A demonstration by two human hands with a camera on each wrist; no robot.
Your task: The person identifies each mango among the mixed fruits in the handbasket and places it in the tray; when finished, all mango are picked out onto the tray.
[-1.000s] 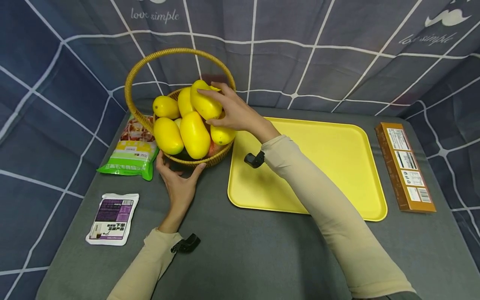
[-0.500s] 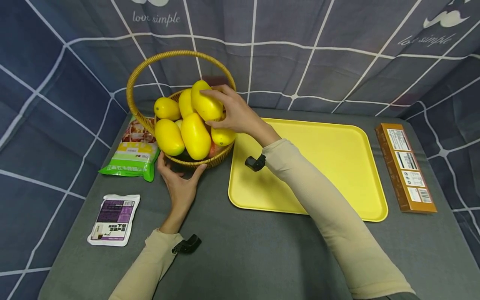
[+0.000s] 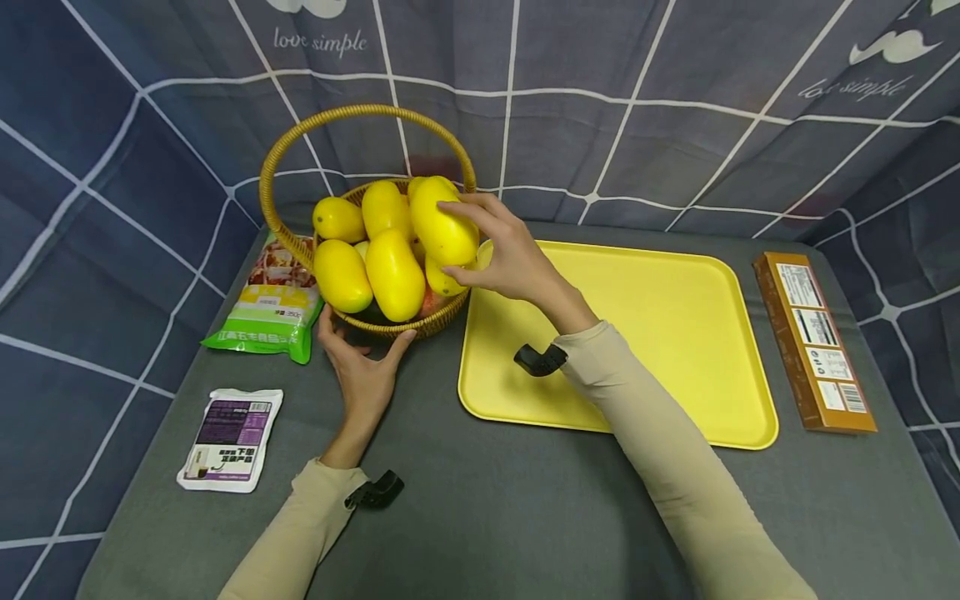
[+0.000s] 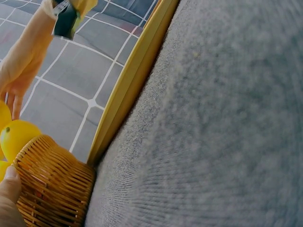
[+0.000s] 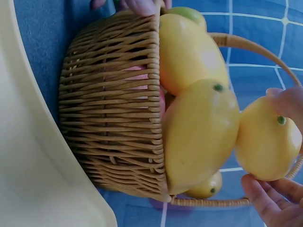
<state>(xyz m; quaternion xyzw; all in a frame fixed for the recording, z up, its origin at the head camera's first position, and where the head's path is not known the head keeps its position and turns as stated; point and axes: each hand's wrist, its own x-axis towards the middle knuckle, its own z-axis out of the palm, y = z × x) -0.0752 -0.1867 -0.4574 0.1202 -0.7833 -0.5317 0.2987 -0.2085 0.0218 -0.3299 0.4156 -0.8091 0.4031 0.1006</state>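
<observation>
The mango sits between the right hand's thumb and fingers, pinched over the basket's right side, while the left hand grips the near side.

Gry tbl, bskt, yel tray, grn bag, wht pkt, brn box

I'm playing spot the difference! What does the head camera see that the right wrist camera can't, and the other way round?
Only the head view shows the brown box, the bag with a green end and the white-and-purple packet.

Only the right wrist view shows something pink peeking through gaps in the woven side of the basket.

Both show that basket, the right hand holding a yellow fruit, part of the tray, and some of the left hand at the basket.
</observation>
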